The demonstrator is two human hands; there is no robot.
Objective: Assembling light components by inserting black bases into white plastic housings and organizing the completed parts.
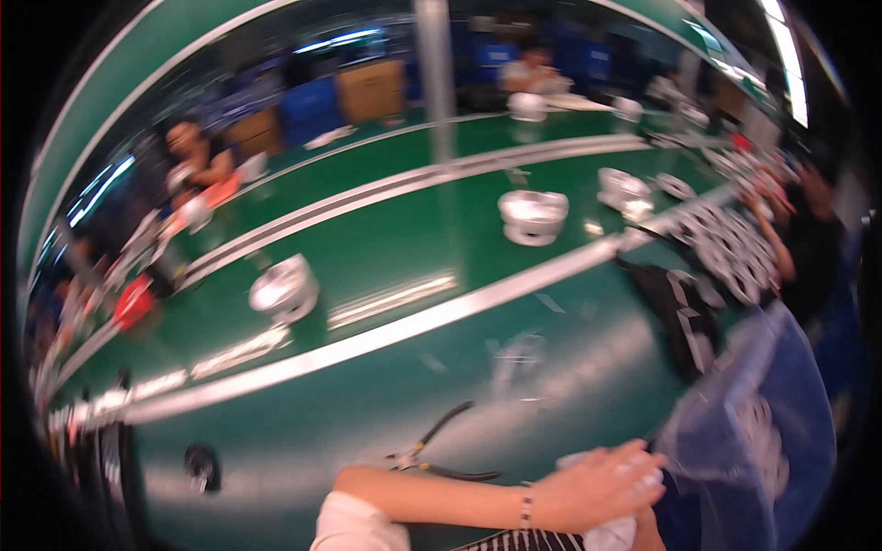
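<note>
My left hand [593, 487] reaches across at the lower right, a beaded band on its wrist, its fingers bent over a white object [611, 534]. Blur and the hand hide what kind of thing it is. Below it, only a small part of my right hand [648, 531] shows, close against the same white object; its fingers are hidden. Black-handled pliers [432, 450] lie spread on the green bench just beyond my left forearm. To the right of my hands stands a translucent blue plastic bag [753, 432] with pale parts inside.
A small black round part [201, 466] lies on the bench [303, 432] at left. Scraps of clear plastic [519, 354] lie mid-bench. White housings [533, 218] stand on the green conveyor [395, 239]. At right are a black bag [675, 308], ring-shaped parts [726, 243] and a co-worker [813, 220].
</note>
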